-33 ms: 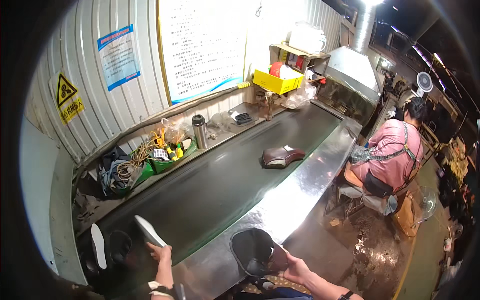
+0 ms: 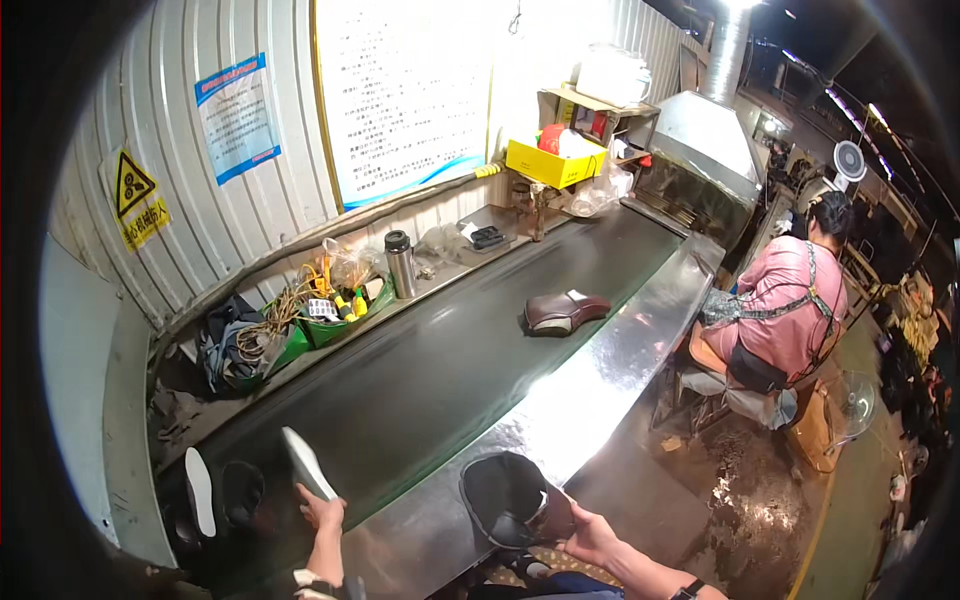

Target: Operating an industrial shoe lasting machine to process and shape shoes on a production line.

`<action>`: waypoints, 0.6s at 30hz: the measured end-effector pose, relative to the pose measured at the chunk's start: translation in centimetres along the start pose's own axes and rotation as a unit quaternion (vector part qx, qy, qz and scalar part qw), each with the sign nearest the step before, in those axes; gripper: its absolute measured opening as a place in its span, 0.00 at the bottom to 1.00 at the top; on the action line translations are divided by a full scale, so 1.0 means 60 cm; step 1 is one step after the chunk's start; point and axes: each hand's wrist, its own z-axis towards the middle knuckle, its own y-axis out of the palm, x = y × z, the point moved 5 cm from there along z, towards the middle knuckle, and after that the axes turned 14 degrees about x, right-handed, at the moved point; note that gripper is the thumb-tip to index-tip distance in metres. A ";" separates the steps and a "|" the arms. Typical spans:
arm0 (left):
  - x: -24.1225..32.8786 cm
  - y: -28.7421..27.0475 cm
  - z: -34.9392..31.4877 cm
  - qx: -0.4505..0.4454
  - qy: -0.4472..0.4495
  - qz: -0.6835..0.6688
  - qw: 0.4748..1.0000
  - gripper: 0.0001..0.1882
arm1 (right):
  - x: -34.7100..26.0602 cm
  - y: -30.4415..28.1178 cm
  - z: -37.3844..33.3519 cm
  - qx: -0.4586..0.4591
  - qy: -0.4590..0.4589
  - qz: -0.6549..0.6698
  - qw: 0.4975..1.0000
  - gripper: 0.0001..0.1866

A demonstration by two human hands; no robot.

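Observation:
My left hand (image 2: 322,509) grips a white insole (image 2: 308,464) by its near end, holding it tilted above the dark conveyor belt. In my right hand (image 2: 592,537) is a dark brown shoe (image 2: 512,500), its wide opening turned up toward me, over the metal edge. My thumb and fingers clasp its right side. Left of my left hand, another white insole (image 2: 200,493) lies beside a dark shoe (image 2: 243,490), whose outline is hard to make out. Farther along the belt (image 2: 420,370) sits a maroon shoe (image 2: 566,313).
A shiny metal ledge (image 2: 570,420) borders the belt's near side. Along the wall stand a steel flask (image 2: 400,264), a green bin of tools and cord (image 2: 318,330) and a yellow box (image 2: 556,165). A metal hood (image 2: 705,150) covers the far end. A person in pink (image 2: 785,300) sits at right.
The far tip of the insole in my left hand has swung slightly to the right. My right hand and the shoe in it have barely moved.

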 end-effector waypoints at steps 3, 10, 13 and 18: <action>0.031 -0.108 -0.088 -0.025 0.274 0.030 0.961 0.49 | -0.008 -0.015 0.034 -0.049 0.016 0.043 0.998 0.24; 0.128 -0.302 -0.384 0.000 0.596 -0.109 0.796 0.19 | -0.034 0.068 0.057 -0.058 0.025 0.061 0.996 0.29; 0.092 -0.255 -0.501 0.032 0.656 -0.090 0.749 0.23 | -0.023 0.120 0.062 -0.073 0.029 0.001 0.997 0.28; 0.111 -0.195 -0.576 -0.152 0.566 -0.192 0.787 0.11 | -0.042 0.132 0.064 -0.050 -0.101 -0.196 0.974 0.26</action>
